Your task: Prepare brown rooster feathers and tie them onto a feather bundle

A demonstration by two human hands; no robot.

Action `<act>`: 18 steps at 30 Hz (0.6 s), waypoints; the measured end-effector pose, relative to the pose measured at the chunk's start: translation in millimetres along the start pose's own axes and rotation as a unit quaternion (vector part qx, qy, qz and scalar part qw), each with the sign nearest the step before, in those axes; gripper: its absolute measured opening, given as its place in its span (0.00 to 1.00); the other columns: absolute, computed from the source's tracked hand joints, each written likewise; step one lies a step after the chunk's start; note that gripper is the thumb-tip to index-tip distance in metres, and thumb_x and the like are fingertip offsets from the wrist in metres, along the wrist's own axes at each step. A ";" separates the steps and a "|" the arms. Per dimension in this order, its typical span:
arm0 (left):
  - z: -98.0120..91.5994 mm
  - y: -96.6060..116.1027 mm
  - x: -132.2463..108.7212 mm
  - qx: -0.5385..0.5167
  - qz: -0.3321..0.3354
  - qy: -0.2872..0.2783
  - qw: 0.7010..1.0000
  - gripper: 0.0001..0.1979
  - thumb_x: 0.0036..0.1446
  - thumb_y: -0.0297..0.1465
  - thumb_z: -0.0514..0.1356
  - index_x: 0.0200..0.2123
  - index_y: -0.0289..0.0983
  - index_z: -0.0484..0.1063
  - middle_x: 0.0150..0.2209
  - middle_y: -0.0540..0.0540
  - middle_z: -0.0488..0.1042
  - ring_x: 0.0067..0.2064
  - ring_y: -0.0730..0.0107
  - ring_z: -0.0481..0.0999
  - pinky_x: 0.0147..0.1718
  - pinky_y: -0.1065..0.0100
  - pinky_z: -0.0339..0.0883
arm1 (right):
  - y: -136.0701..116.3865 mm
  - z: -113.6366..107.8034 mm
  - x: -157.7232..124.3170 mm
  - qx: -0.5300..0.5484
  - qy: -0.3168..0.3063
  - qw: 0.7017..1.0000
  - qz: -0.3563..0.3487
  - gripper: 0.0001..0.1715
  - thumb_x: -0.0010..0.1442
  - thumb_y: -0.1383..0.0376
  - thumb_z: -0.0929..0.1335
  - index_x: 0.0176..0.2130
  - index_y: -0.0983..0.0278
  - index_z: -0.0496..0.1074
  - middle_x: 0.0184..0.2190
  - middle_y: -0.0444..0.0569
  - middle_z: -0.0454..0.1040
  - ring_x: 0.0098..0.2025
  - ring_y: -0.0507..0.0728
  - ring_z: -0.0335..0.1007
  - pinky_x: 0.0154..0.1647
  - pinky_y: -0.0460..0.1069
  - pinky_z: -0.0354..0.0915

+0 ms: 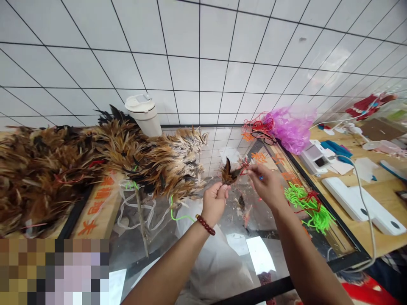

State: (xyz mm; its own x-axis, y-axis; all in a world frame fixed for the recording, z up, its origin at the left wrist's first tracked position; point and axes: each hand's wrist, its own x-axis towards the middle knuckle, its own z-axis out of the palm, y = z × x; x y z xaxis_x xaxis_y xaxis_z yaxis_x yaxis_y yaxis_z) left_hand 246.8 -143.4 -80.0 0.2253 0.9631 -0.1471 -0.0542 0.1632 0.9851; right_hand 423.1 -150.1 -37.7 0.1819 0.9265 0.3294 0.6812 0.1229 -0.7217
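Note:
My left hand (215, 198), with a beaded bracelet (205, 224) at the wrist, pinches a small bunch of brown and black feathers (227, 174). Just to its right, my right hand (265, 183) is closed at the quill end of the bunch, where thin red string (244, 166) shows at the fingertips. Both hands are above the glass tabletop (219, 228). A large pile of brown feathers (171, 165) lies left of my left hand. A few loose feathers (244, 207) rest on the glass below the bunch.
A white lidded cup (144, 114) stands by the tiled wall among the feathers. Red string (259, 125) and a purple plastic bag (294, 127) sit at the back right. Bright green cords (308, 205) lie right of my right forearm. A white power strip (362, 205) rests on the wooden table.

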 end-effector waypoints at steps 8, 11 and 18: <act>-2.0 -4.7 0.5 0.079 0.075 -0.031 0.994 0.16 0.56 0.37 0.54 0.19 0.37 0.63 0.17 0.52 0.61 0.21 0.75 0.59 0.23 0.72 0.52 | -21.6 34.9 -10.7 0.301 -0.265 0.912 0.079 0.17 0.54 0.53 0.71 0.28 0.63 0.69 0.23 0.43 0.68 0.27 0.52 0.64 0.32 0.48 0.63; -2.4 -5.5 0.7 0.085 0.081 -0.043 0.992 0.15 0.56 0.36 0.55 0.20 0.36 0.66 0.18 0.52 0.62 0.22 0.75 0.60 0.23 0.73 0.53 | -17.1 27.5 -5.3 0.302 -0.172 0.933 0.095 0.16 0.53 0.54 0.72 0.29 0.64 0.71 0.25 0.44 0.70 0.29 0.52 0.66 0.34 0.48 0.64; 0.6 0.3 5.4 -0.085 0.001 0.025 0.996 0.14 0.52 0.41 0.60 0.26 0.34 0.70 0.20 0.53 0.63 0.19 0.80 0.57 0.18 0.75 0.49 | 36.0 -38.3 26.2 0.039 0.043 0.988 0.145 0.14 0.53 0.56 0.68 0.31 0.66 0.73 0.26 0.47 0.73 0.29 0.53 0.65 0.34 0.47 0.61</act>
State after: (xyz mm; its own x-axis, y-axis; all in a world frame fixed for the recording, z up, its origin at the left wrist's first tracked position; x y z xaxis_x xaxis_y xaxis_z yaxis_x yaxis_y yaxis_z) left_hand 248.6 -138.3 -80.4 0.1759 0.9725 -0.1528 -0.2200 0.1901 0.9568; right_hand 479.6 -135.0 -31.8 0.4232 0.8937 0.1494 0.5357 -0.1138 -0.8367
